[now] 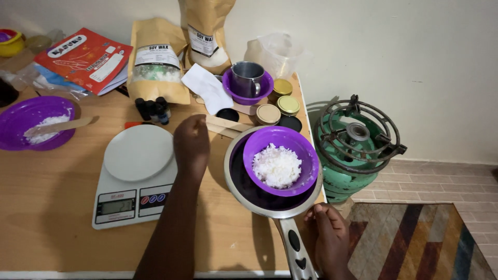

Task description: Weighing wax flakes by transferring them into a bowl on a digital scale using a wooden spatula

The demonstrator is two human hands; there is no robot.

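Note:
A purple bowl (282,139) holding white wax flakes (276,166) sits inside a metal frying pan (234,173) at the table's right edge. My right hand (330,237) is closed around the pan's handle (292,242) from the right side. My left hand (191,142) hovers between the pan and a white kitchen scale (136,173), back of the hand up, fingers curled down out of sight, close to flat wooden sticks (228,125).
A green gas burner (355,140) stands on the floor right of the table, beside a striped rug (415,243). Behind are two brown wax bags (158,59), a metal cup (247,78) in a purple bowl, round tins (288,105), small dark bottles (153,109). Another purple bowl (21,114) sits far left.

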